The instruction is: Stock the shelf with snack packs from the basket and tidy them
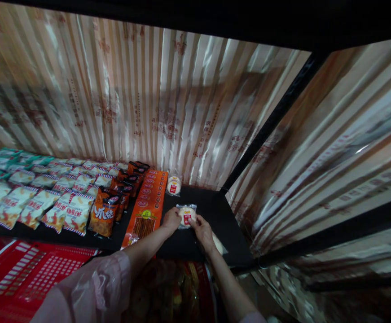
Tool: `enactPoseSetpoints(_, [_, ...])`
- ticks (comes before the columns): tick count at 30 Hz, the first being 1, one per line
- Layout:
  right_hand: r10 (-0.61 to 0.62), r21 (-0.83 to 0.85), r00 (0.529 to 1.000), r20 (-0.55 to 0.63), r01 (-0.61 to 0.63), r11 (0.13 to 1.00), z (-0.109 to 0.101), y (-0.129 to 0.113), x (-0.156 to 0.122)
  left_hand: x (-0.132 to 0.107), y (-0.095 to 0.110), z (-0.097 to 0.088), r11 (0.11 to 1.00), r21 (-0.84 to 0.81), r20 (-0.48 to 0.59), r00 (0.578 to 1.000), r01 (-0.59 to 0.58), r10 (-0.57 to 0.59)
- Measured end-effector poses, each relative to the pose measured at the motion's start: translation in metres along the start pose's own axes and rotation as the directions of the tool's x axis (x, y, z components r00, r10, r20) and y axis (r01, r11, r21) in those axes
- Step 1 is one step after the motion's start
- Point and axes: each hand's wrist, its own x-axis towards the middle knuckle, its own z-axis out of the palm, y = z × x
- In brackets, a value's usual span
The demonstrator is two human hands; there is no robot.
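Between my two hands is a small clear packet [186, 215] with a round white food inside and a red label, held over the black shelf [215, 202]. My left hand [172, 220] grips its left edge with the fingers pinched. At its right edge, my right hand [202, 230] pinches the lower corner. Behind it, near the curtain, lies a similar round white packet [173, 185]. Another pale packet [219, 245] shows partly beside my right wrist, its near side covered by the arm. A long orange snack box [151, 193] is just left of my left hand.
Rows of white snack bags [77, 211], dark orange bags [103, 213] and green bags [5, 152] fill the shelf's left side. A red basket [30, 273] stands below. A striped curtain [131, 89] hangs behind; a black post [269, 130] rises at the right corner.
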Motion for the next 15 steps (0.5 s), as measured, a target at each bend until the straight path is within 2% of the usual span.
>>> enactPoseSetpoints(3, [0.009,-0.217,0.999,-0.036,-0.017,0.976,-0.002,0.000,0.009,0.007,0.008,0.001,0.998,0.067,-0.022,1.000,-0.012,0.013])
enactPoseSetpoints(7, [-0.027,-0.495,0.996,-0.089,-0.021,0.869,-0.005,-0.003,0.018,0.017,0.015,0.004,0.990,0.137,-0.035,0.999,-0.014,0.019])
enactPoseSetpoints(10, [-0.026,-0.557,0.996,-0.085,-0.026,0.830,-0.005,-0.006,0.025,0.023,0.020,0.008,0.985,0.174,-0.039,0.999,-0.010,0.017])
enactPoseSetpoints(15, [0.022,-0.543,0.994,-0.103,-0.075,0.837,-0.003,-0.007,0.038,0.031,0.028,0.015,0.977,0.215,-0.040,0.999,-0.003,0.012])
